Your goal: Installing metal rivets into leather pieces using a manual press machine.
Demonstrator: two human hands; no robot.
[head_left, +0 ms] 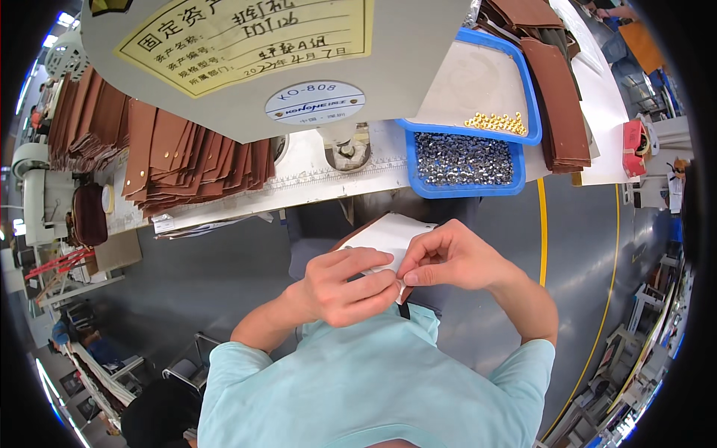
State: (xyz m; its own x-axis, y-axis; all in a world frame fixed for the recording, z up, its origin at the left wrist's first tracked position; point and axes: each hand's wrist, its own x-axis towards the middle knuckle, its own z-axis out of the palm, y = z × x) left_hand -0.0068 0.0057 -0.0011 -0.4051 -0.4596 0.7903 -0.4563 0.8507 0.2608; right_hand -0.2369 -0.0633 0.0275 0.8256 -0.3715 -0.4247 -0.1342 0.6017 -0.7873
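Note:
In front of my body, below the table edge, both hands hold a flat brown leather piece with a white face (394,230). My left hand (347,287) is closed on its left side, the fingers bent over the white face. From the right, my right hand (455,257) pinches the near corner with thumb and forefinger. The fingertips of both hands meet at that corner and hide whatever small thing may be between them. A small dark dot shows near the far right corner of the piece.
A grey machine housing (246,108) overhangs the white table (310,190). To its left lie stacked brown leather pieces (198,160). On the right, a blue tray (532,89) of gold studs (497,122) overlaps another blue tray (463,191) of dark shiny studs (467,158).

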